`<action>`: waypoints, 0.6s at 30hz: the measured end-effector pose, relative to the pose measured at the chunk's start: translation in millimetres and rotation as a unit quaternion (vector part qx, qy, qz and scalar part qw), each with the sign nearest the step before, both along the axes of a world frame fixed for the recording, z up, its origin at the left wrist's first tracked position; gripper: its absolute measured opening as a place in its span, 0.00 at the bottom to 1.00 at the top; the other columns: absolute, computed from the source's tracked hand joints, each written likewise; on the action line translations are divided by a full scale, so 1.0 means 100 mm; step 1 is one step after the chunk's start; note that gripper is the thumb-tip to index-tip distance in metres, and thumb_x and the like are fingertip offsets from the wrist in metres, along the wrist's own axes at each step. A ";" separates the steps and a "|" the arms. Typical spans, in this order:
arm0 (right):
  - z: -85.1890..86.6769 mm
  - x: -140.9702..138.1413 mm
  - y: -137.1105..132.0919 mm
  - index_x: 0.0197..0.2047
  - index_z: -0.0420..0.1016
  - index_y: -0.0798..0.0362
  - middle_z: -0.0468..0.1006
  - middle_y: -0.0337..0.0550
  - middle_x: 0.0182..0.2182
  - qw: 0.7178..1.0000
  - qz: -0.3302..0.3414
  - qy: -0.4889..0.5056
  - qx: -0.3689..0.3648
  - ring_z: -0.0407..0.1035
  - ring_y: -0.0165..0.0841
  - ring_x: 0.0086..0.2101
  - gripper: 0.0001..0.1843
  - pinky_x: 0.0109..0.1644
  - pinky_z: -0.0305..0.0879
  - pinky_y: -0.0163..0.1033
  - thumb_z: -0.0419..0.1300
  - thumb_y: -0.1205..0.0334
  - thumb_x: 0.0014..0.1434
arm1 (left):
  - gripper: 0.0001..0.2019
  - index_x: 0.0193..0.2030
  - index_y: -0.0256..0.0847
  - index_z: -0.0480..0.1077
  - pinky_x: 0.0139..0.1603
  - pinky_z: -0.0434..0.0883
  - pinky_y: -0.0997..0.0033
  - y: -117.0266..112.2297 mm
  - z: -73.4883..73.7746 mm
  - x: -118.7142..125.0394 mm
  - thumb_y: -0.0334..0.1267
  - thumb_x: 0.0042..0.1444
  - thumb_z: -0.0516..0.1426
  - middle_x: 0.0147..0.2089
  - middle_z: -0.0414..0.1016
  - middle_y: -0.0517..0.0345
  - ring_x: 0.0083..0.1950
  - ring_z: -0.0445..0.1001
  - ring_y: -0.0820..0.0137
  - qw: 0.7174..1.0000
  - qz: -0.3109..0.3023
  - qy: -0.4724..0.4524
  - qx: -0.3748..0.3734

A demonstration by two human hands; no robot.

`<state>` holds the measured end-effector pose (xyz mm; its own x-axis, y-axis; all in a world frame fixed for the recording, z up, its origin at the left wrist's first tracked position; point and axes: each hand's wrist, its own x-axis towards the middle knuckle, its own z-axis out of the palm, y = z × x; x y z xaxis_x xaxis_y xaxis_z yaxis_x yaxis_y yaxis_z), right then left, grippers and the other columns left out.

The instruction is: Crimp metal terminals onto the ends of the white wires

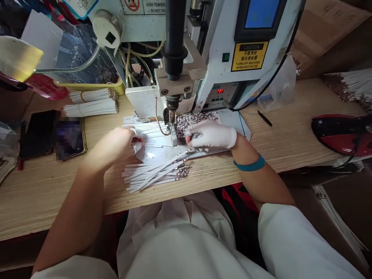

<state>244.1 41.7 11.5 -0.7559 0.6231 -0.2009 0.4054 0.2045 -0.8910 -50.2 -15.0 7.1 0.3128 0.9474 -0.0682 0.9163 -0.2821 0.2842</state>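
Note:
My left hand (123, 144), with white finger covers on, is closed in a pinch at the left of the white work plate (151, 155). A thin white strip (155, 146) runs from its fingertips toward the metal block under the soldering head (172, 112). In a white glove, my right hand (211, 134) curls its fingers over the plate's right side, beside many small pieces (193, 121); what its fingers hold is hidden. More white strips (148, 130) lie on the plate behind my left hand. A loose pile of strips (157, 174) with small ends lies in front of the plate.
A machine with a control panel (220, 93) and screen stands behind the plate. At left are strip bundles (93, 102), two phones (71, 135) and a lamp (19, 58). To the right lie a black pen-like stick (264, 118) and a red-and-black object (340, 133).

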 end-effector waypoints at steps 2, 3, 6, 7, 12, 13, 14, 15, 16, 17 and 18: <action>-0.08 -0.09 0.02 0.34 0.76 0.54 0.76 0.39 0.27 0.990 -0.062 -0.003 0.130 0.70 0.30 0.29 0.05 0.33 0.65 0.36 0.59 0.67 0.54 | 0.09 0.34 0.41 0.75 0.34 0.64 0.67 0.00 0.00 0.09 0.40 0.50 0.56 0.36 0.75 0.51 0.33 0.70 0.64 0.999 -0.014 -0.012 0.031; -0.14 -0.14 0.05 0.35 0.77 0.55 0.78 0.41 0.31 0.978 -0.084 0.002 0.190 0.71 0.32 0.34 0.06 0.39 0.65 0.38 0.59 0.67 0.54 | 0.11 0.37 0.40 0.75 0.37 0.66 0.67 0.01 -0.01 0.16 0.41 0.51 0.55 0.39 0.74 0.50 0.36 0.71 0.63 0.998 -0.032 -0.034 0.037; -0.27 -0.23 0.12 0.33 0.77 0.56 0.78 0.46 0.37 0.952 -0.077 -0.018 0.295 0.70 0.37 0.41 0.05 0.48 0.63 0.42 0.60 0.70 0.52 | 0.11 0.38 0.38 0.75 0.43 0.68 0.67 0.02 -0.11 0.42 0.38 0.52 0.53 0.40 0.73 0.50 0.41 0.71 0.63 0.992 -0.075 -0.103 0.017; -0.30 -0.25 0.13 0.32 0.77 0.57 0.78 0.46 0.36 0.949 -0.071 -0.030 0.305 0.70 0.38 0.40 0.04 0.47 0.63 0.43 0.60 0.71 0.51 | 0.10 0.36 0.38 0.75 0.43 0.67 0.68 0.03 -0.14 0.48 0.36 0.52 0.53 0.39 0.73 0.50 0.41 0.71 0.64 0.991 -0.076 -0.111 0.008; -0.21 -0.20 0.09 0.31 0.73 0.56 0.75 0.42 0.29 0.976 -0.151 0.034 0.154 0.68 0.32 0.31 0.03 0.36 0.66 0.39 0.63 0.65 0.54 | 0.07 0.32 0.38 0.72 0.38 0.65 0.70 0.02 -0.10 0.51 0.32 0.51 0.53 0.34 0.74 0.53 0.35 0.70 0.67 0.991 -0.020 -0.127 -0.036; -0.18 -0.19 0.07 0.31 0.72 0.56 0.75 0.42 0.28 0.979 -0.171 0.065 0.093 0.67 0.30 0.28 0.04 0.31 0.66 0.37 0.63 0.65 0.53 | 0.06 0.32 0.38 0.71 0.37 0.65 0.71 0.02 -0.07 0.48 0.34 0.52 0.53 0.34 0.74 0.53 0.35 0.70 0.67 0.989 -0.009 -0.140 -0.041; -0.16 -0.18 0.05 0.31 0.72 0.56 0.74 0.41 0.27 0.978 -0.185 0.096 0.033 0.66 0.28 0.25 0.05 0.27 0.66 0.36 0.64 0.66 0.52 | 0.06 0.34 0.38 0.70 0.37 0.65 0.71 0.02 -0.04 0.45 0.36 0.53 0.54 0.34 0.74 0.54 0.35 0.70 0.67 0.987 0.000 -0.156 -0.043; -0.15 -0.18 0.04 0.31 0.71 0.56 0.74 0.40 0.27 0.973 -0.191 0.126 -0.022 0.65 0.27 0.23 0.06 0.25 0.66 0.34 0.65 0.68 0.50 | 0.07 0.35 0.38 0.70 0.36 0.64 0.72 0.02 -0.03 0.42 0.38 0.54 0.54 0.34 0.74 0.54 0.35 0.70 0.68 0.984 0.007 -0.175 -0.045; -0.14 -0.20 0.02 0.31 0.71 0.56 0.73 0.40 0.26 0.967 -0.191 0.154 -0.068 0.65 0.26 0.22 0.06 0.23 0.66 0.34 0.65 0.69 0.50 | 0.08 0.36 0.38 0.70 0.35 0.64 0.72 0.03 -0.02 0.40 0.41 0.55 0.55 0.33 0.74 0.55 0.34 0.69 0.68 0.979 0.011 -0.195 -0.049; -0.14 -0.22 0.01 0.31 0.71 0.57 0.73 0.40 0.26 0.960 -0.187 0.178 -0.105 0.66 0.25 0.21 0.07 0.23 0.67 0.33 0.65 0.70 0.49 | 0.10 0.36 0.38 0.69 0.34 0.63 0.72 0.04 -0.02 0.38 0.43 0.55 0.55 0.32 0.73 0.56 0.33 0.68 0.69 0.975 0.012 -0.215 -0.055; -0.15 -0.24 0.00 0.32 0.71 0.57 0.74 0.40 0.26 0.954 -0.183 0.195 -0.134 0.66 0.25 0.21 0.07 0.23 0.68 0.33 0.65 0.71 0.49 | 0.11 0.36 0.38 0.69 0.33 0.63 0.73 0.04 -0.03 0.37 0.44 0.55 0.56 0.31 0.72 0.57 0.32 0.68 0.69 0.970 0.013 -0.235 -0.062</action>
